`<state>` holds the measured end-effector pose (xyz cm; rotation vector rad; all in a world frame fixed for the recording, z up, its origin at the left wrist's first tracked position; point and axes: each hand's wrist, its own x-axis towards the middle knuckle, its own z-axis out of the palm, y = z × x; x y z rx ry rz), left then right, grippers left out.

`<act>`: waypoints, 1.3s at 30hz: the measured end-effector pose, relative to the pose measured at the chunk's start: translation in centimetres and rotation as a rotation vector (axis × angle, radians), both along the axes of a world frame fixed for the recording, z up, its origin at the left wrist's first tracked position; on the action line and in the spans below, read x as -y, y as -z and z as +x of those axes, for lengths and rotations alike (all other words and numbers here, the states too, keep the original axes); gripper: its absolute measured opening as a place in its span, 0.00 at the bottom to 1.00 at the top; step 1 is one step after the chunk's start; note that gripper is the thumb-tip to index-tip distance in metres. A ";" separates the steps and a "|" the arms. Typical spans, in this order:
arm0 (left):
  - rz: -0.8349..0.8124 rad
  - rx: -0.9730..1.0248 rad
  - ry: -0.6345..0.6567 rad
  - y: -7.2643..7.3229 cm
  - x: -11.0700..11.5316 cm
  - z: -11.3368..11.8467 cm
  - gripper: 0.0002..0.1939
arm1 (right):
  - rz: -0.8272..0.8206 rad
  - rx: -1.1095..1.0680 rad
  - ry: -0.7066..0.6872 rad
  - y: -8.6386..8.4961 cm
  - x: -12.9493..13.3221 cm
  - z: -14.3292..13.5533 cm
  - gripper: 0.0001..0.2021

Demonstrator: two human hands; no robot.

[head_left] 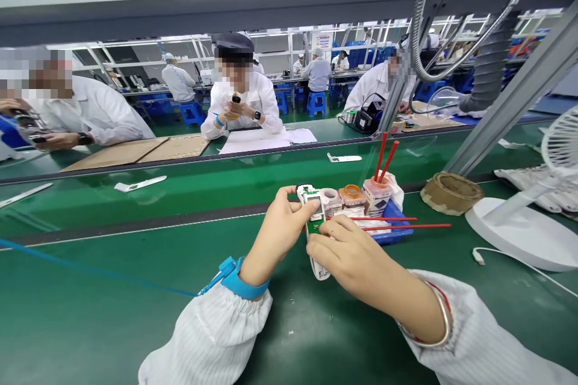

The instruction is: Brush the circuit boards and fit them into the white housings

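Right in front of you, over the green worktop (289, 337), is the white handheld device (321, 271), its green circuit board (313, 228) and small screen facing up. Your left hand (283, 222) has the upper end pinched, thumb on the front beside the screen, fingers around the far side. And here's your right hand (350, 246), coming in across the lower half, fingers bent and touching it; your thumb is hidden, so I cannot tell whether that grip is closed.

A blue strap (246, 281) circles your left wrist, bracelets (445, 322) your right. Just beyond your right hand sits the blue tray (401, 230), with an orange-rimmed jar (353, 197) between a paler jar (331, 200) and a jar (376, 197) with red sticks (389, 160) standing in it. Two more red sticks (424, 226) lie across the tray, pointing right. Over to the right, there's the brown tape roll (452, 190), the white fan (524, 231) and a white cable (479, 257). Across the green strip ahead, white parts (345, 158) lie spaced apart, and beyond them a person (239, 96) holds a dark-tipped object in both hands.
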<state>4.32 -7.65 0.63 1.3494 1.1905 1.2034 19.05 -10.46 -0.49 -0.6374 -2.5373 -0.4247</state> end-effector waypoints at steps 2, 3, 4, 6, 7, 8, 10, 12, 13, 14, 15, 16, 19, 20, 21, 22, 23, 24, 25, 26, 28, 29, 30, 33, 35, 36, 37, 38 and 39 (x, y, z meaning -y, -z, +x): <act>0.012 -0.009 -0.007 0.1 -0.1 -0.1 0.21 | 0.035 0.015 0.021 0.1 0.0 -0.2 0.10; 0.016 -0.010 -0.007 0.1 -0.1 -0.1 0.21 | 0.016 0.009 0.023 0.1 0.0 -0.1 0.10; 0.016 -0.006 -0.005 0.0 -0.1 -0.1 0.21 | -0.036 -0.016 0.019 0.0 0.0 0.0 0.11; 0.003 0.028 0.004 -0.2 0.0 0.0 0.22 | -0.214 -0.166 0.009 -0.3 -0.2 0.5 0.09; -0.006 0.060 0.015 -0.4 0.1 0.0 0.23 | -0.319 -0.291 0.021 -0.5 -0.4 0.9 0.07; -0.014 0.098 0.031 -0.6 0.3 0.0 0.23 | -0.427 -0.439 0.049 -0.7 -0.7 1.2 0.04; -0.013 0.172 0.066 -1.0 0.5 0.1 0.23 | -0.650 -0.724 0.134 -0.8 -1.4 1.7 0.08; 0.016 0.219 0.082 -1.3 0.9 0.2 0.21 | -0.904 -0.846 0.153 -0.5 -2.0 1.7 0.15; 0.033 0.230 0.082 -1.4 1.1 0.2 0.21 | -1.048 -0.830 0.112 -0.3 -2.1 1.5 0.18; 0.045 0.231 0.082 -1.5 1.3 0.2 0.20 | -1.196 -0.796 0.050 -0.1 -2.1 1.2 0.20; 0.051 0.224 0.085 -1.6 1.4 0.3 0.20 | -1.336 -0.772 -0.021 0.2 -2.0 0.7 0.21; 0.050 0.212 0.087 -1.6 1.6 0.3 0.21 | -1.461 -0.774 -0.087 0.5 -1.7 0.1 0.22; 0.046 0.171 0.091 -1.7 1.9 0.3 0.21 | -1.667 -0.961 -0.164 1.2 -0.8 -1.6 0.23; 0.051 0.167 0.090 -1.8 1.9 0.4 0.21 | -1.673 -1.021 -0.151 1.4 -0.6 -2.0 0.23; 0.057 0.170 0.086 -1.8 1.9 0.4 0.20 | -1.656 -1.064 -0.132 1.6 -0.4 -2.3 0.22; 0.061 0.177 0.083 -1.8 1.8 0.5 0.20 | -1.633 -1.098 -0.114 1.7 -0.4 -2.5 0.22; 0.064 0.185 0.077 -1.8 1.8 0.5 0.19 | -1.614 -1.130 -0.108 1.8 -0.3 -2.7 0.21; 0.065 0.193 0.068 -1.8 1.7 0.6 0.19 | -1.605 -1.160 -0.115 1.9 -0.3 -2.7 0.20; 0.066 0.200 0.058 -1.7 1.6 0.7 0.19 | -1.606 -1.185 -0.130 1.9 -0.3 -2.7 0.20; 0.068 0.205 0.050 -1.7 1.6 0.7 0.19 | -1.615 -1.206 -0.149 1.9 -0.4 -2.7 0.19; 0.077 0.197 0.035 -1.6 1.5 0.7 0.20 | -1.645 -1.227 -0.178 1.9 -0.3 -2.7 0.19; 0.081 0.188 0.028 -1.5 1.5 0.7 0.20 | -1.656 -1.231 -0.185 1.9 -0.3 -2.6 0.18; 0.083 0.178 0.025 -1.4 1.5 0.7 0.19 | -1.664 -1.234 -0.189 1.9 -0.2 -2.6 0.18; 0.078 0.159 0.036 -1.5 1.5 0.6 0.19 | -1.682 -1.255 -0.203 2.0 0.3 -2.7 0.17; 0.073 0.159 0.055 -1.6 1.6 0.5 0.19 | -1.690 -1.279 -0.217 2.1 0.6 -2.8 0.17; 0.070 0.163 0.061 -1.7 1.7 0.5 0.19 | -1.695 -1.292 -0.225 2.1 0.8 -2.9 0.17; 0.067 0.169 0.065 -1.8 1.8 0.5 0.19 | -1.701 -1.302 -0.233 2.1 0.9 -2.9 0.16; 0.064 0.178 0.070 -1.9 1.9 0.5 0.19 | -1.706 -1.309 -0.241 2.0 1.1 -2.9 0.16; 0.062 0.187 0.074 -2.0 2.0 0.5 0.19 | -1.707 -1.314 -0.249 2.0 1.2 -3.0 0.16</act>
